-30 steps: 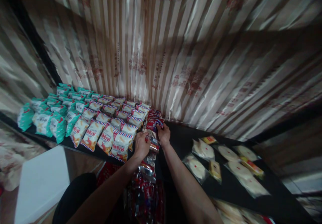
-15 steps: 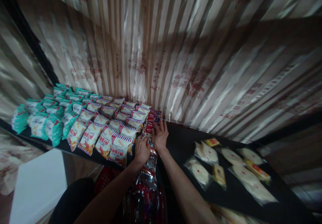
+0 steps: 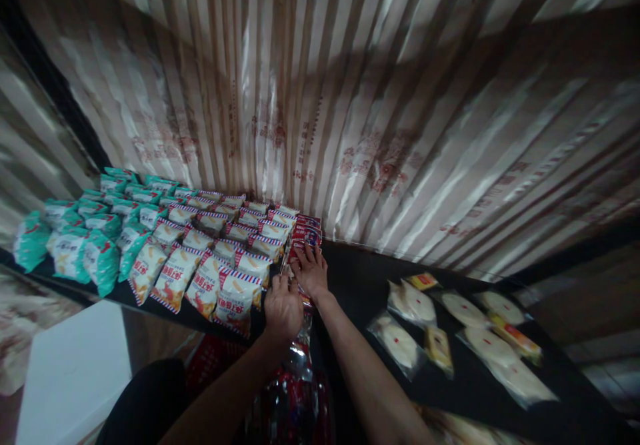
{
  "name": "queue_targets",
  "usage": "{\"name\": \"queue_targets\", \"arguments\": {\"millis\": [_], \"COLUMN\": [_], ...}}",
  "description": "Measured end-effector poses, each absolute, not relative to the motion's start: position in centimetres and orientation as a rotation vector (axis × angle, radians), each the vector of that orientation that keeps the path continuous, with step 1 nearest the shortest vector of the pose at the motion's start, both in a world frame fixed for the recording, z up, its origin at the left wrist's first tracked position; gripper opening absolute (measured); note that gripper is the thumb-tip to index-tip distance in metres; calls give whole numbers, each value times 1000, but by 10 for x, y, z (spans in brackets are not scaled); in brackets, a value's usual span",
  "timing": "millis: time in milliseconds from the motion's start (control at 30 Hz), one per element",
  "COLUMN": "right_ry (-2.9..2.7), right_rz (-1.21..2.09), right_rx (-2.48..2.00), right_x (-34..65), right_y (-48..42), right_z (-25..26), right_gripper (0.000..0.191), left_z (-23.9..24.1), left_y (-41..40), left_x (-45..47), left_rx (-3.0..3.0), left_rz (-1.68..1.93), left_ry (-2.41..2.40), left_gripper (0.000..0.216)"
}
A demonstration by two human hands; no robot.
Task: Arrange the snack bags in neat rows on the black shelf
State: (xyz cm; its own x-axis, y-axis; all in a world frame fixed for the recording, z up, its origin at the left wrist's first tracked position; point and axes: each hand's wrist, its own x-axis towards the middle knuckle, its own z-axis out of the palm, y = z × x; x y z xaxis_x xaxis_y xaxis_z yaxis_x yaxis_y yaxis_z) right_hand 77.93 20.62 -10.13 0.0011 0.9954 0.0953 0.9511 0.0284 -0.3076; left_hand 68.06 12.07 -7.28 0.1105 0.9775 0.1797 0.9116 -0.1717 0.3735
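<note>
A row of red snack packets [image 3: 306, 230] with shiny silvery backs or edges lies on the black shelf [image 3: 350, 272], running from the wall toward me. My right hand [image 3: 311, 274] rests on these packets with its fingers stretched and a little apart. Beside it and closer to me, my left hand [image 3: 283, 310] has its fingers curled over the row's left side, seemingly gripping a red packet; its fingertips are partly hidden. Below the hands, a glossy bundle of red packets [image 3: 295, 402] in clear wrap stands at the shelf's front.
White snack bags [image 3: 234, 302] with striped tops stand in rows just left of my hands. Teal bags [image 3: 73, 252] fill the far left. On the right lie round pale wrapped items [image 3: 399, 342] and yellow packs [image 3: 439, 350]. A white box [image 3: 75, 372] sits lower left; draped sheeting [image 3: 280, 85] hangs behind.
My right hand has slid slightly left and toward me over the red packets. The left hand has come a little nearer to me, its fingers now curled forward. The view has shifted slightly.
</note>
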Motion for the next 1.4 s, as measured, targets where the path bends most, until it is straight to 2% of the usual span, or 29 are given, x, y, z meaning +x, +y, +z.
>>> {"name": "queue_targets", "arguments": {"millis": [933, 1400], "right_ry": [-2064, -2048], "right_rz": [319, 204], "right_rx": [-2031, -1913], "right_x": [783, 786], "right_y": [220, 216], "right_z": [-100, -96], "right_gripper": [47, 45], "left_z": [-77, -75], "left_y": [132, 130], "left_x": [682, 679], "left_rx": [2206, 2262], "left_rz": [479, 548], "left_ry": [1926, 1887], "left_gripper": [27, 29]}}
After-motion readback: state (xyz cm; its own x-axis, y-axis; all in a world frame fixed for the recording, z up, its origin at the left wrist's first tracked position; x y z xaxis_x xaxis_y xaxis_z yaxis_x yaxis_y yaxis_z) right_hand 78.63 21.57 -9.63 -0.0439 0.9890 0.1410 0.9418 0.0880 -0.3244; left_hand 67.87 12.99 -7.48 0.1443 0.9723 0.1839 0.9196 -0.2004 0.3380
